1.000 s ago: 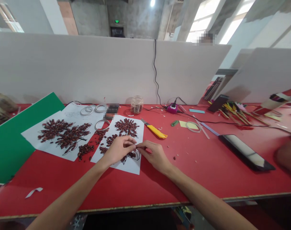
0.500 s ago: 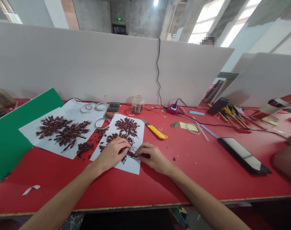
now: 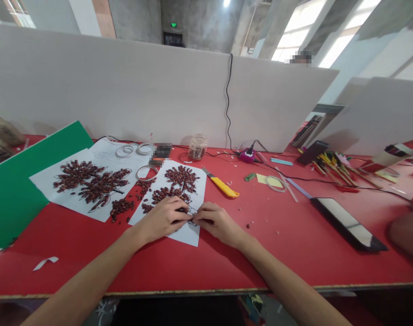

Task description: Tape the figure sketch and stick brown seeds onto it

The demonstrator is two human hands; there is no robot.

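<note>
A white sheet of paper (image 3: pixel 189 236) with a black line drawing lies before me, its leaf shapes covered with glossy red-brown seeds (image 3: pixel 182 177). Over its lower part, my left hand (image 3: pixel 166 218) is closed, thumb and fingertips together near the right side of the drawing. From the other side my right hand (image 3: pixel 218 222) meets it, also closed in a pinch at the paper's right edge. The fingertips of both hands nearly touch. Whatever sits in either pinch is too small or hidden to name. Loose seeds (image 3: pixel 121 209) are heaped just left of the sheet.
A second seed-covered sheet (image 3: pixel 101 216) and a green board (image 3: pixel 19 199) are at left. Tape rolls (image 3: pixel 147 174), a glass jar (image 3: pixel 197 147) and a yellow utility knife (image 3: pixel 224 187) lie behind my hands. A dark-edged tablet-like object (image 3: pixel 349 224) rests at right, near another person's arm (image 3: pixel 408 228).
My left hand has shifted slightly right, bringing its fingertips up to those of my right hand. The right hand stays almost in place. The view has moved a little.
</note>
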